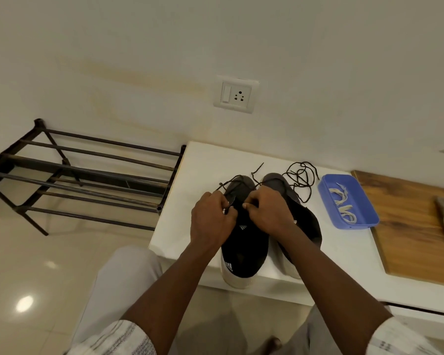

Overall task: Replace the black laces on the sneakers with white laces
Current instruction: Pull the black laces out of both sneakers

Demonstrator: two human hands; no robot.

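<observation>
Past a metal shoe rack (87, 172), the left hand (210, 216) and the right hand (269, 211) pinch the black lace (231, 180) of the left sneaker (244, 242) with curled fingers. The right sneaker (305, 221) stands just beside it on the white table (185, 226). A loose black lace (301, 175) lies behind, and white laces (344, 201) lie in a blue tray (326, 201).

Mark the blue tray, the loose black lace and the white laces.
blue tray (356, 224): head view, near wall.
loose black lace (302, 175): head view, middle of the coil.
white laces (347, 210): head view, nearer strand.
</observation>
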